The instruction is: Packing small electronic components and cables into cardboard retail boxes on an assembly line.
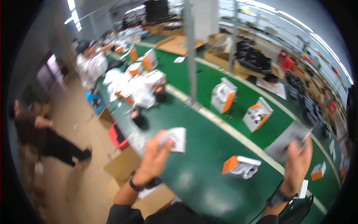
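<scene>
My left hand (153,158) grips a small white block (178,139), which looks like a little box or a stack of folded papers. Over at the right, my right hand (298,158) pinches a thin grey sheet (285,141), blurred, perhaps a flat bag or leaflet. Between the hands, an orange-and-white carton (241,167) lies on its side on the green table (209,140), its open end showing white wrapping. Beyond it stand two more open cartons, one with an orange corner (258,115) and a taller one (223,96).
White plastic bags (132,89) and cartons are heaped at the far left, with a black-and-orange item (138,117) in front. A metal post (191,56) rises from the table. A cardboard box (156,198) is below my left arm. Two people (91,63) (35,130) are on the left.
</scene>
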